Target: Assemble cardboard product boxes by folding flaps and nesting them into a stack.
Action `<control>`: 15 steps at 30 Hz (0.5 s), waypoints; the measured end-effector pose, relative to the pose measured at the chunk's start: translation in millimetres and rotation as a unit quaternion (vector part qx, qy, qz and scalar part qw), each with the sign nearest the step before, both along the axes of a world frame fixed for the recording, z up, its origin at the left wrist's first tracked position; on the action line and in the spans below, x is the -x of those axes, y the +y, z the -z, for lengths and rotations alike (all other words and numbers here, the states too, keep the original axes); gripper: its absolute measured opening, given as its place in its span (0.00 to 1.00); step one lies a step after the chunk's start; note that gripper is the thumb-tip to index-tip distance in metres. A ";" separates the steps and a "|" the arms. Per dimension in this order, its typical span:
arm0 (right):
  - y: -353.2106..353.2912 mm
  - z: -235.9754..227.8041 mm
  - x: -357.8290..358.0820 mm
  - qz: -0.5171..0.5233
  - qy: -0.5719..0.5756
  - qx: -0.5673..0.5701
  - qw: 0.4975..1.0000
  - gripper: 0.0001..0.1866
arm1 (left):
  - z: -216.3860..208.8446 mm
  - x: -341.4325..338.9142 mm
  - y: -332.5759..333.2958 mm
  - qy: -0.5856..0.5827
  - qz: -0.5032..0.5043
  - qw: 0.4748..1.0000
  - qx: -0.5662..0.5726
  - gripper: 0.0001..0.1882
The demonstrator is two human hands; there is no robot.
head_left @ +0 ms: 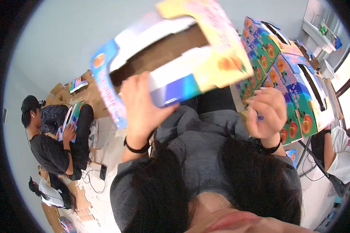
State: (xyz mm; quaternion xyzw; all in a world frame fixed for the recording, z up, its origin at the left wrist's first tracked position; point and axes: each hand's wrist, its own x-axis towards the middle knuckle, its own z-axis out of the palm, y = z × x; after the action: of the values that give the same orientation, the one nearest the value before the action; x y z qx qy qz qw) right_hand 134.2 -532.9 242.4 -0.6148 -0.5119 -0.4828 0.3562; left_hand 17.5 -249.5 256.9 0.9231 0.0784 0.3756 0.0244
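Observation:
A colourful cardboard fruit box (228, 73) with printed peaches is raised and tilted in front of me, slightly blurred. Its long top opening shows a brown inside. My left hand (139, 106) grips the near edge of this box, thumb and fingers around the blue-printed flap. Apart from the box, below its right corner, my right hand (267, 112) is curled closed. A small purplish spot shows by its fingers; whether it holds anything is hidden.
Stacked matching fruit boxes (295, 89) stand close on my right. A seated person (50, 139) handles another box at left, beside flattened cardboard (91, 97). A phone (103, 172) and a cable lie on the floor. Another person's white sleeve (344, 155) shows at far right.

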 end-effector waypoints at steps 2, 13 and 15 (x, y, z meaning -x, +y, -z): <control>13.9 1.6 -0.7 -0.017 -0.006 0.050 0.999 0.12 | 17.8 -13.5 -11.9 0.026 0.072 0.997 0.034 0.51; 54.2 83.1 -62.8 0.135 0.136 0.294 0.937 0.39 | 99.9 -75.1 -23.8 0.126 0.142 0.981 -0.038 0.65; 48.4 80.9 -67.1 0.122 0.177 0.333 0.918 0.45 | 100.8 -73.5 -27.0 0.115 0.150 0.981 -0.029 0.65</control>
State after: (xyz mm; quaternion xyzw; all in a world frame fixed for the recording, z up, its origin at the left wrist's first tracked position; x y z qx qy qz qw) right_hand 201.2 -484.5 161.5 -0.8309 -0.4926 -0.2078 0.1541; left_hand 91.0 -276.5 156.1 0.9617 -0.0701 0.2611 0.0445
